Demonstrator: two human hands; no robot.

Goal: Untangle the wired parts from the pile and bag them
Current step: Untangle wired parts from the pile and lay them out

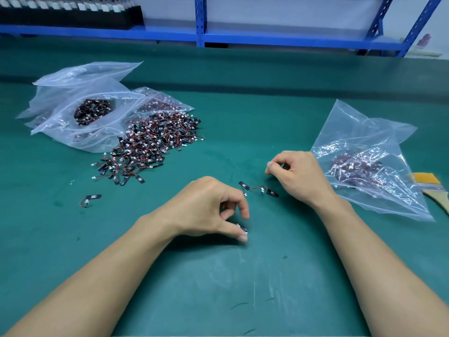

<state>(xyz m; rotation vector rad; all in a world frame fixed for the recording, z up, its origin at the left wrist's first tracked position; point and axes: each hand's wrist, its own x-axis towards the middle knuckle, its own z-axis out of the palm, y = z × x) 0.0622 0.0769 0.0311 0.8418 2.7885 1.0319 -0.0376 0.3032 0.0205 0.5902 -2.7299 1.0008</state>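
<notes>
In the left hand (213, 210) a wired part (243, 230) is pinched; whether anything is held in the curled right hand (298, 176) cannot be told. Some parts are bagged in the bag (364, 152); most of the pile (155, 139) is judged left.

Pile of wired parts (155, 144): black tabs, red-black leads and white plugs, tangled, beside the clear bags (80, 113) at left. Linked pair (258, 189) lies loose mid-mat. Single part (91, 199) sits apart. Right bag (364, 166) is partly filled. Left hand (206, 205) pinches one small part (242, 228).

Head-worn view, looking down, near table (218, 288)
</notes>
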